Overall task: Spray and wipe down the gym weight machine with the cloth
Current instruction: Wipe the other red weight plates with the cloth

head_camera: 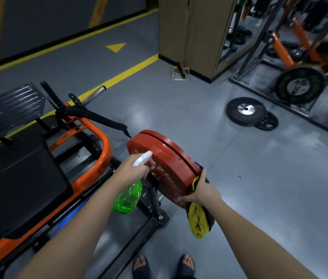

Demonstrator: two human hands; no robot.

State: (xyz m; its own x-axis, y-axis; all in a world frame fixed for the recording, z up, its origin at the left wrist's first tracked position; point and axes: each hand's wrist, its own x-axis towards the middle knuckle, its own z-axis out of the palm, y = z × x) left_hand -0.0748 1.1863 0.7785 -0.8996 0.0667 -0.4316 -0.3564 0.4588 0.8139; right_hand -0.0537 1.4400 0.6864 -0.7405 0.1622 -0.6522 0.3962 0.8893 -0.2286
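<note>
A low weight machine with an orange frame (98, 168) and black pads (28, 178) fills the lower left. Red weight plates (169, 156) are loaded on its near side. My left hand (133, 170) grips a green spray bottle (127, 198) with a white nozzle pointed at the red plates. My right hand (201, 190) holds a yellow and dark cloth (198, 220) against the near rim of the red plates; most of the cloth hangs down below my hand.
Two black weight plates (247, 111) lie on the grey floor to the right. A rack with orange arms and a loaded black plate (300, 85) stands at the far right. A wooden column (191, 33) rises at the back. Yellow lines (118, 75) mark the floor.
</note>
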